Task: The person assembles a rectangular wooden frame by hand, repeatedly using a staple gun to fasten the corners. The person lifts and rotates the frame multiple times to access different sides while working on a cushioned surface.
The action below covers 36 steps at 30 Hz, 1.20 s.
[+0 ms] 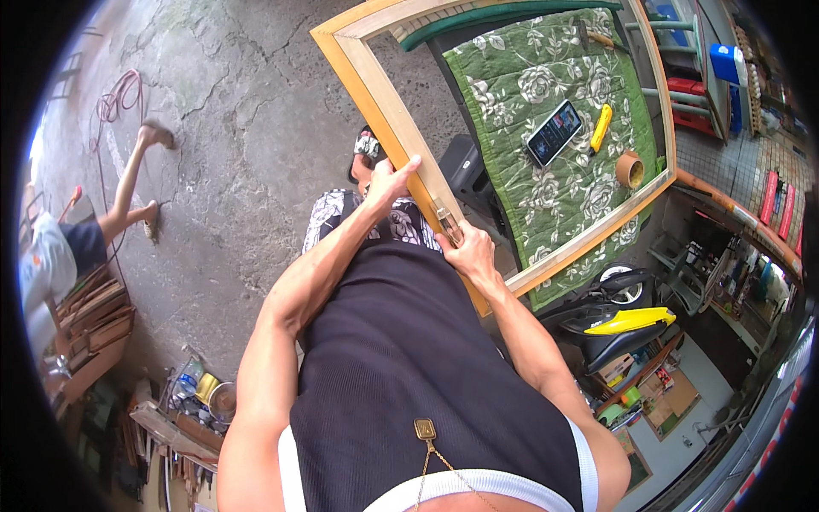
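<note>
A large rectangular wooden frame (381, 81) is tilted in front of my body, its near left side running past my waist. My left hand (391, 185) is closed round that side, with the thumb on the upper face. Lower on the same side, my right hand (469, 249) grips a small metal hand tool (446, 220) against the wood; my fingers hide part of it, so its exact kind is unclear. Through the frame I see a green floral quilted cloth (503, 111). On it lie a smartphone (554, 134), a yellow utility knife (601, 129) and a tape roll (630, 170).
A wooden-handled tool (601, 39) lies at the cloth's far end. A yellow and black scooter (627, 322) stands at right. Another person (64, 252) is at far left, near stacked wood (102, 328). A reddish hose (119, 98) lies coiled on the concrete floor (239, 154).
</note>
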Available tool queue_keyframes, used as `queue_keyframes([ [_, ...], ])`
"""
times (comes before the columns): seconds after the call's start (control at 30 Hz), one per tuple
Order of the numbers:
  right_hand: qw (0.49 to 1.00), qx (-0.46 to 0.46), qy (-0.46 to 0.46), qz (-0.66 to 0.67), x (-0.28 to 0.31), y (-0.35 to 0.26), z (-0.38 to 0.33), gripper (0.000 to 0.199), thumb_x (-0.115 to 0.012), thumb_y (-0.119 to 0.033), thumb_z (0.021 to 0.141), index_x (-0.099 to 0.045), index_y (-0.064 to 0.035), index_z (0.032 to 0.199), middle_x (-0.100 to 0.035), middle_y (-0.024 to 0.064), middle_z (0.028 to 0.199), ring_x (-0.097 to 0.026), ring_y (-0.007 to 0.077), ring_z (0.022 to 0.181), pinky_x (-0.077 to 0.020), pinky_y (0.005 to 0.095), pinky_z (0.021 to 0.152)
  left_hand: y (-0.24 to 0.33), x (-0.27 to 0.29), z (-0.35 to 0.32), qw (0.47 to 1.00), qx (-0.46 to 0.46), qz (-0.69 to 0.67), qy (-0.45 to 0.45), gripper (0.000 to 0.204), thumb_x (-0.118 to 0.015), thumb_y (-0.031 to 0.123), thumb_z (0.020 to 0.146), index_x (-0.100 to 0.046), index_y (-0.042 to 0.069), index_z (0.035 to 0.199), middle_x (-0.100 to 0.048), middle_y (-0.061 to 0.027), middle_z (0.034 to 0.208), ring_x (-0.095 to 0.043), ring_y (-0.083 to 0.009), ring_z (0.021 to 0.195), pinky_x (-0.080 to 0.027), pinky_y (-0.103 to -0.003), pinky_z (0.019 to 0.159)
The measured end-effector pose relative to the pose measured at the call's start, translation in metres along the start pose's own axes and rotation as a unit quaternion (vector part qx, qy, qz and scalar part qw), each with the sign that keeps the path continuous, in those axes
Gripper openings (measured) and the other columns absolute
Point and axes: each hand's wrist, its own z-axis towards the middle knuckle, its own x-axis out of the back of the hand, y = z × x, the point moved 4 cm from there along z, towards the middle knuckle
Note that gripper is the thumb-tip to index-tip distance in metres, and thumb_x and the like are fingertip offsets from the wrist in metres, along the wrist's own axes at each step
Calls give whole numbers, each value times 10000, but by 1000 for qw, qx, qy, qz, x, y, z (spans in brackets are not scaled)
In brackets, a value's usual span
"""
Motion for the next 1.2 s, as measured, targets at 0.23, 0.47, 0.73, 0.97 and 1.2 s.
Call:
queue_keyframes([
  [0.23, 995, 25, -65, 75, 21, -15, -17, 353, -633, -272, 828, -570, 12, 1028, -620, 241, 978, -603, 412, 930, -478, 456, 804, 19, 3, -6, 996, 72, 29, -46, 504, -642, 345, 872, -540, -38, 1183, -626, -142, 1072, -639, -235, 940, -544, -353, 781],
  [0.47, 987, -71, -98, 106, 24, -18, -11, 448, -673, -302, 788, -576, 38, 1064, -638, 258, 967, -614, 397, 948, -473, 443, 835, 39, 3, -8, 981, 150, 80, -94, 555, -618, 374, 880, -485, -9, 1258, -552, -161, 1221, -548, -289, 1123, -471, -465, 912],
  [0.73, 980, -106, -120, 118, 39, -22, -32, 427, -668, -305, 782, -595, 65, 982, -641, 270, 942, -619, 398, 943, -482, 427, 822, 86, 45, 35, 998, 61, 22, 15, 524, -657, 335, 854, -512, -26, 1205, -605, -148, 1109, -620, -249, 981, -526, -406, 816],
  [0.97, 992, -8, -57, 116, 31, -85, 39, 451, -636, -307, 797, -570, 86, 1007, -626, 292, 958, -606, 426, 941, -479, 448, 821, 125, 42, 37, 994, 24, 100, 40, 475, -657, 346, 857, -561, -16, 1150, -623, -125, 1066, -641, -213, 904, -575, -340, 697],
  [1.2, 989, -60, -56, 120, 34, -101, 57, 455, -661, -311, 780, -603, 25, 1080, -638, 271, 980, -615, 401, 965, -475, 421, 833, 113, 51, 47, 997, -22, 73, 24, 489, -682, 348, 840, -578, -34, 1128, -633, -142, 1059, -644, -217, 911, -568, -362, 680],
])
